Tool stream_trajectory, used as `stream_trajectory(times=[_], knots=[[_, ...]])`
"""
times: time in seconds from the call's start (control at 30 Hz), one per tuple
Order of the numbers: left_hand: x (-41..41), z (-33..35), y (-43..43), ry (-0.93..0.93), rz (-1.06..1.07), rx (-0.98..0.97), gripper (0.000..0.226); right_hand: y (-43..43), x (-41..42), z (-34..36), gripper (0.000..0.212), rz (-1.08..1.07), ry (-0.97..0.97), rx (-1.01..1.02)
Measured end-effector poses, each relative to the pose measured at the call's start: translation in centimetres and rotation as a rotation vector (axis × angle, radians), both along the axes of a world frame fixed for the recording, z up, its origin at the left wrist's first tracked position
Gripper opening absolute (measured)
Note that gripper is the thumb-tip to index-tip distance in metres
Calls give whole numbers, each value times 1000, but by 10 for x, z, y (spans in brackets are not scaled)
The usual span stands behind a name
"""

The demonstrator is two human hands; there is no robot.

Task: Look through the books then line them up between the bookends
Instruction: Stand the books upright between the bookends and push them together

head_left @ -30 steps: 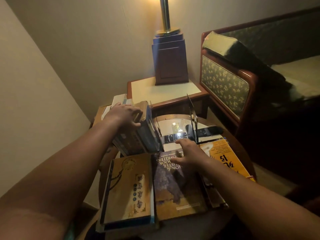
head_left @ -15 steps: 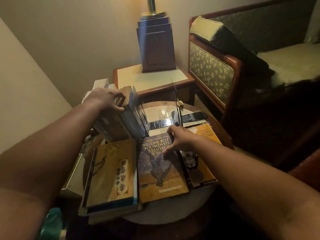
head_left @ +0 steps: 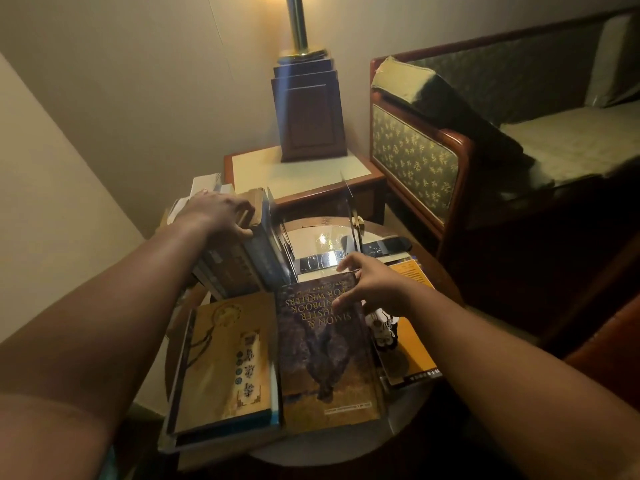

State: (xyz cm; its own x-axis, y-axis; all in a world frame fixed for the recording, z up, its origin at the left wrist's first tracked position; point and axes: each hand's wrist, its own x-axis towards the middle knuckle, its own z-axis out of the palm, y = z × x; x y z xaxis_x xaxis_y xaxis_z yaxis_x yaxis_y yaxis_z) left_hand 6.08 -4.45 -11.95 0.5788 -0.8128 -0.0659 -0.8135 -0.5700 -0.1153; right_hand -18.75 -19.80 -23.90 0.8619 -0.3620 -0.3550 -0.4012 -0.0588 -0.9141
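**Books half shelved, hands on two of them**

The writers' handbook [head_left: 325, 348] lies flat on the round tabletop [head_left: 322, 448], its long axis running from the near edge toward the clear bookend [head_left: 349, 216]. Its title is upside down to the camera, so the top of the cover points away from the person. The right hand [head_left: 372, 289] rests at that far end just in front of the bookend, fingers spread and curled over the top edge; whether this grip has actually closed on the cover cannot be told.

Left of the bookend a row of books [head_left: 242, 258] stands spine-out and leaning left, against a second clear bookend whose outline is hard to trace. The left hand [head_left: 218, 213] lies palm down over the tops of the row, fingers draped across the tan book's upper edge, pressing rather than pinching.

Left of the handbook, touching it, a tan book with Chinese lettering [head_left: 225, 368] lies flat on a stack, also lengthwise. Right of the handbook an orange book [head_left: 408, 341] lies flat, largely covered by the right forearm. Between the two bookends the glossy tabletop shows glare and a dark flat object [head_left: 384, 244] that is too dim to identify.

Behind the bookend stand a side table [head_left: 298, 178] with a lamp base [head_left: 308, 116], and a patterned armchair [head_left: 415, 157] beside it.
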Motion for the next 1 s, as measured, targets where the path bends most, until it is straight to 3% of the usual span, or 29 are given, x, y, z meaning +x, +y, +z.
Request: stream_trajectory(times=[0.17, 0.3, 0.53, 0.73, 1.0], knots=[[-2, 0, 2, -8, 5, -10, 55, 6, -24, 20, 38, -113, -260, 26], [-4, 3, 0, -4, -11, 17, 53, -9, -42, 43, 43, -241, -405, 28], [-5, 5, 2, -6, -5, 11, 53, -13, -46, 90, 40, -457, -639, -261], [-9, 5, 3, -1, -5, -20, 50, 10, -25, 95, 42, -593, -641, -815], [-7, 5, 3, -20, -27, -17, 47, 21, -6, 49, 40, -576, -595, -1002]])
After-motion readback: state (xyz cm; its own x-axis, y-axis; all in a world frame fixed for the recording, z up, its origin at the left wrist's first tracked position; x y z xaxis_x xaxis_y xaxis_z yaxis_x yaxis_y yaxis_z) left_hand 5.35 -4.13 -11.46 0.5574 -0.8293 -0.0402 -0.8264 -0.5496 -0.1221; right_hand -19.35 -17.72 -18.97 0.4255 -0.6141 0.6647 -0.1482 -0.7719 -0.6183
